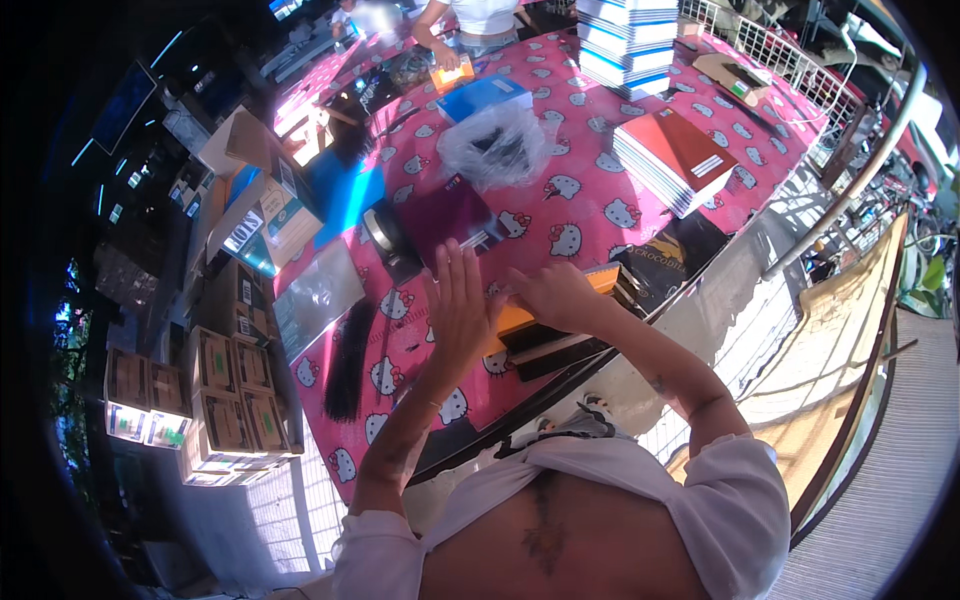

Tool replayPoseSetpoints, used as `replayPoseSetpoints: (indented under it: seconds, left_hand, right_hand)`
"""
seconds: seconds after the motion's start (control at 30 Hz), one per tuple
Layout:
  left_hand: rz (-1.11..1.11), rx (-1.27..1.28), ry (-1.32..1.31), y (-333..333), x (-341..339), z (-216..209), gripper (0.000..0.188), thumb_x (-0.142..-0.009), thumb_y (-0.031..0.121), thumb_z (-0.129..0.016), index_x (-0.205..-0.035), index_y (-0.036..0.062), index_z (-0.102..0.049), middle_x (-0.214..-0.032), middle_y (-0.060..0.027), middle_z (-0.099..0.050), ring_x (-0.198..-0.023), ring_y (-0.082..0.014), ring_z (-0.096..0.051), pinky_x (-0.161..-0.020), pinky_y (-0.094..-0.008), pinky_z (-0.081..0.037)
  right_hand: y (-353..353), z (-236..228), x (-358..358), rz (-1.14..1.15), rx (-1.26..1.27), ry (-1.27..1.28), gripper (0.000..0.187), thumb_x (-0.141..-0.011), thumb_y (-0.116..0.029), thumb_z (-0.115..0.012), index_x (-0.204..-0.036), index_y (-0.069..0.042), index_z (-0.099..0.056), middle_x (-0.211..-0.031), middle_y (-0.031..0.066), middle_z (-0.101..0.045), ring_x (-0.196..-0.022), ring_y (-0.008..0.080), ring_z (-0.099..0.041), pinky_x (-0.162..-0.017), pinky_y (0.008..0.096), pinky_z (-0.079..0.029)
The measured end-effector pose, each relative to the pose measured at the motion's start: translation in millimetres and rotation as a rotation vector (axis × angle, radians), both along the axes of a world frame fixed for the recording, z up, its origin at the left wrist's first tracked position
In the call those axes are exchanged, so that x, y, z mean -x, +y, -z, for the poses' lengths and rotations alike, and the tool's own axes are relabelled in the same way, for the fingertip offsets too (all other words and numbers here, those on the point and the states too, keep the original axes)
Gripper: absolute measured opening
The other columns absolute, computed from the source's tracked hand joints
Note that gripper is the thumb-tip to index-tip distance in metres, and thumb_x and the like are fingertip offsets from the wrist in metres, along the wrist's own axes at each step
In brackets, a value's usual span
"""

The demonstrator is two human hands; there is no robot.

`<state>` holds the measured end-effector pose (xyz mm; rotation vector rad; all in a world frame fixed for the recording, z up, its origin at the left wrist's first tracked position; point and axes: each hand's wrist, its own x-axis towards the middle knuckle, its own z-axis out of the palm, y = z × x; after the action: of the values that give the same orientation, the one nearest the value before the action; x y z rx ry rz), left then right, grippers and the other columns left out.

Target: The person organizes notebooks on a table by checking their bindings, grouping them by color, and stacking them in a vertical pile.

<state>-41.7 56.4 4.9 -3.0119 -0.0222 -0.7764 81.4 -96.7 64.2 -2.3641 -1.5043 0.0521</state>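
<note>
My left hand [462, 310] is open, its fingers stretched out together and pointing away from me, at the left end of an orange-covered book [514, 318]. My right hand [558, 298] reaches in over the same book, its fingers bent around the upper edge near the left end. Under and in front of the orange book are dark flat books [560, 350], close to the table's near edge. Just beyond my left fingertips lies a dark purple book [445, 218], with a roll of tape [390, 240] at its left.
A pink patterned cloth covers the table [565, 240]. Crumpled clear plastic [495, 150] lies beyond the purple book. A red-covered book stack [675, 155] stands right, a tall blue-and-white stack [628, 45] behind. Cartons [235, 390] stand left. Across the table, a person's hand [447, 60] touches an orange item.
</note>
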Motion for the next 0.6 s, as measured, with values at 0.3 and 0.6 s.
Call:
replayPoseSetpoints:
  seconds: [0.3, 0.6]
  left_hand:
    - [0.090, 0.105, 0.084, 7.4, -5.6, -50.8, 0.049, -0.096, 0.035, -0.054, -0.128, -0.0011, -0.051, -0.126, -0.0160, -0.055, -0.122, -0.0300, -0.049, -0.112, -0.0530, -0.022]
    - [0.080, 0.162, 0.244, 7.1, -16.1, -48.3, 0.032, -0.089, 0.030, -0.066, -0.109, 0.0061, -0.058, -0.110, -0.0077, -0.062, -0.107, -0.0249, -0.058, -0.108, -0.0555, -0.027]
  right_hand:
    - [-98.7, 11.6, -66.3, -0.074, -0.528, 0.759, 0.076, -0.080, -0.018, -0.078, -0.146, -0.011, -0.040, -0.114, 0.0087, -0.065, -0.106, 0.0205, -0.061, -0.096, 0.0340, -0.045]
    - [-84.2, 71.7, -71.8, -0.159, -0.563, 1.048, 0.037, -0.088, -0.013, -0.071, -0.122, -0.001, -0.063, -0.106, 0.0062, -0.070, -0.095, 0.0119, -0.061, -0.087, 0.0277, -0.049]
